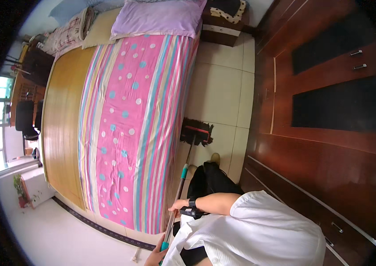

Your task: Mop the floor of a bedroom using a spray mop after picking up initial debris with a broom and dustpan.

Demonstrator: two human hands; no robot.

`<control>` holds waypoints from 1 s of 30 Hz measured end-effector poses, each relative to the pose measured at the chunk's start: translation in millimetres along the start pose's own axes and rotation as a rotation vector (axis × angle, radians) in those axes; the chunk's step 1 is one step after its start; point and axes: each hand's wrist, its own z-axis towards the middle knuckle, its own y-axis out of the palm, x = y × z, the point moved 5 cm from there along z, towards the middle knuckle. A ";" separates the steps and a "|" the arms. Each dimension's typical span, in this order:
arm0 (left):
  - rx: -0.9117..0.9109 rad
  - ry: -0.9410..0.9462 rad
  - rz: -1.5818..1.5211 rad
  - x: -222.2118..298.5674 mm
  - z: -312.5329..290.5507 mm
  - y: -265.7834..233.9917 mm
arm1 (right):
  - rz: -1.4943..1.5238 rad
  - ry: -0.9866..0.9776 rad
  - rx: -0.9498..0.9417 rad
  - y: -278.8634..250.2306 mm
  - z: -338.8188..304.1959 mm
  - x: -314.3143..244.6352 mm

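A flat mop point(197, 133) with a dark shaggy fringe and a red strip lies on the tiled floor beside the bed, its fringe close to the bed's side. Its grey pole point(179, 191), with teal sleeves, slants down toward me. My right hand point(179, 205), a dark band on its wrist, is closed around the middle of the pole. Lower down, my left hand point(155, 256) grips the pole near its teal upper end; the frame's lower edge cuts part of it off. My shoes stand just behind the mop head.
On the left is a bed with a pink striped, dotted sheet point(126, 133) and a lilac pillow point(154, 18). A reddish-brown wardrobe point(321, 142) lines the right side. Between them runs a strip of pale tiles point(217, 102), with a nightstand point(219, 33) at its far end.
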 end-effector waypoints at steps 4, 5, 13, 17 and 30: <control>0.010 -0.016 -0.163 15.2 7.5 29.6 | 0.012 -0.116 0.033 -17.9 -5.6 6.4; 0.005 -0.003 -0.172 17.2 13.2 35.3 | 0.026 -0.159 0.073 -20.8 -14.4 2.8; -0.194 0.148 -0.284 123.5 152.6 98.6 | -0.008 -0.561 0.721 -233.4 -55.4 -52.7; -0.139 0.241 -0.503 182.8 200.7 112.4 | 0.051 -0.592 0.929 -224.8 -120.7 -131.8; -0.176 0.164 -0.493 -25.6 133.8 75.1 | -0.002 -0.454 0.466 -149.2 41.5 35.4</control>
